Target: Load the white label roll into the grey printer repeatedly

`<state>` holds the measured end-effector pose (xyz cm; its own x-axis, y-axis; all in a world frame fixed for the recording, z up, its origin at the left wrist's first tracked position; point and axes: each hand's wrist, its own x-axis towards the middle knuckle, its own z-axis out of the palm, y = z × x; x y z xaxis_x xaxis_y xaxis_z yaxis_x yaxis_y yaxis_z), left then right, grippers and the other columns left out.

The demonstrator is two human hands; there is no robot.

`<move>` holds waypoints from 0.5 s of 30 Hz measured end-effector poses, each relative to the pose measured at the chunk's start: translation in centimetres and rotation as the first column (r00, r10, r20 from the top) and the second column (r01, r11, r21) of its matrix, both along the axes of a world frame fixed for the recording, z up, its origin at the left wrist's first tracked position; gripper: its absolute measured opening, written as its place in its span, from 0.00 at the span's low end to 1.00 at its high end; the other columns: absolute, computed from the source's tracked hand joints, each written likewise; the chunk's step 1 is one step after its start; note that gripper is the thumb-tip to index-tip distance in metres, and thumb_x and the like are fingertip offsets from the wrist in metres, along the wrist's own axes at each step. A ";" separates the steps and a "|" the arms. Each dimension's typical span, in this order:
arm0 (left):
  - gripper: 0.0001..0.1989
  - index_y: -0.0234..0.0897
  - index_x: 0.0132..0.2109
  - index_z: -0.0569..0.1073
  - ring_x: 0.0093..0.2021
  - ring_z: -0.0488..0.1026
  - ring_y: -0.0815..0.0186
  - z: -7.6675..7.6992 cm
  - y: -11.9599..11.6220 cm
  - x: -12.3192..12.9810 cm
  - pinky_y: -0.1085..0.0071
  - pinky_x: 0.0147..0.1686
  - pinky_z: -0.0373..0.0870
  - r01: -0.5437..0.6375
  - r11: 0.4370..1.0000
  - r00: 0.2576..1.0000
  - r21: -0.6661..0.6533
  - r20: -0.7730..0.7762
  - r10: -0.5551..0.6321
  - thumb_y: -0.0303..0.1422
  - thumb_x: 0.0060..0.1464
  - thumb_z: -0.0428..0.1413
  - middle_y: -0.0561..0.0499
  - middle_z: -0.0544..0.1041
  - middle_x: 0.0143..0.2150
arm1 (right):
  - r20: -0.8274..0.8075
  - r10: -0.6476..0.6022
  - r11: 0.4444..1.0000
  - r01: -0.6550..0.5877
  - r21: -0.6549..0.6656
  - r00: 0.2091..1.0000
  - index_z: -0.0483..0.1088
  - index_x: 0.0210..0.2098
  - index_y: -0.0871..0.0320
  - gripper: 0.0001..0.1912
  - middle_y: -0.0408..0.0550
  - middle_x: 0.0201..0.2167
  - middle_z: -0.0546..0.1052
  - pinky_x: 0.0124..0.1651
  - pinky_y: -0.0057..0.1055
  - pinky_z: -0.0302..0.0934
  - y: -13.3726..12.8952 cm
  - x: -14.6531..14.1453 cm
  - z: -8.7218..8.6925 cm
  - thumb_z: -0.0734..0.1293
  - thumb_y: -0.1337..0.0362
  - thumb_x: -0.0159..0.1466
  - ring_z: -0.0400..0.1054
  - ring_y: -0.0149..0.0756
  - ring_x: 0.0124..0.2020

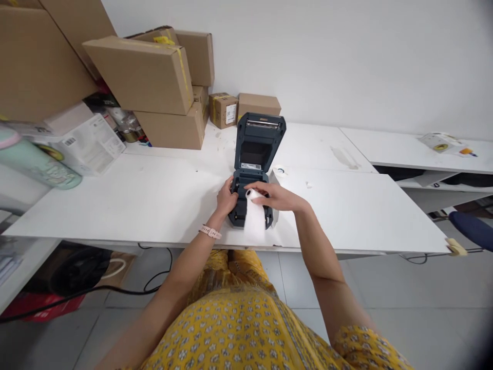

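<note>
A dark label printer [259, 146] stands on the white table with its lid raised. My right hand [269, 195] holds a small white paper roll [254, 194] above the printer's open bay, fingers wrapped round it. A loose strip of paper [254, 221] hangs from the roll over the printer's front edge, its lower end blurred. At the bay's left side, my left hand [227, 196] touches the printer's edge with bent fingers; what its fingertips grip, if anything, is hidden.
Cardboard boxes [142, 77] are stacked at the back left, with a smaller box [223, 110] beside them. A mint bottle [42, 162] leans at the far left. Behind the printer's right side lies a white ring-shaped item [280, 171]. The table's front edge [308, 250] is near my body.
</note>
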<state>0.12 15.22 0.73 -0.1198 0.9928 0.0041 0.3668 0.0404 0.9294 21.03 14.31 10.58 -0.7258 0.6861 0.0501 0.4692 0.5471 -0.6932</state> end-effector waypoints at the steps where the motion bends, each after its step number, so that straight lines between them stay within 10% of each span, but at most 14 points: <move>1: 0.40 0.42 0.67 0.65 0.58 0.75 0.52 0.0 -0.1 0.0 0.53 0.63 0.66 -0.002 1.000 1.000 0.000 0.012 0.002 0.22 0.45 0.54 0.47 0.79 0.58 | 0.066 -0.070 0.997 0.067 0.037 0.995 0.67 0.61 0.57 0.23 0.50 0.39 0.78 0.40 0.35 0.64 0.9 -0.9 -0.5 0.65 0.57 0.68 0.72 0.40 0.37; 8: 0.39 0.44 0.68 0.64 0.63 0.72 0.52 -0.6 -0.1 0.0 0.52 0.65 0.65 0.010 1.000 0.999 -0.009 0.046 -0.010 0.24 0.48 0.54 0.47 0.75 0.63 | 0.388 -0.184 0.970 0.102 0.221 0.903 0.68 0.62 0.59 0.22 0.58 0.52 0.80 0.52 0.43 0.64 1.8 -3.1 -4.2 0.64 0.64 0.69 0.74 0.53 0.52; 15: 0.38 0.47 0.67 0.65 0.64 0.71 0.52 -1.2 0.0 -0.1 0.52 0.66 0.64 -0.001 1.000 0.995 0.000 0.099 0.001 0.24 0.48 0.55 0.49 0.74 0.63 | 0.318 -0.129 0.967 0.048 0.252 0.939 0.70 0.60 0.58 0.21 0.58 0.56 0.77 0.57 0.47 0.62 1.7 -3.2 -5.6 0.58 0.69 0.71 0.71 0.50 0.56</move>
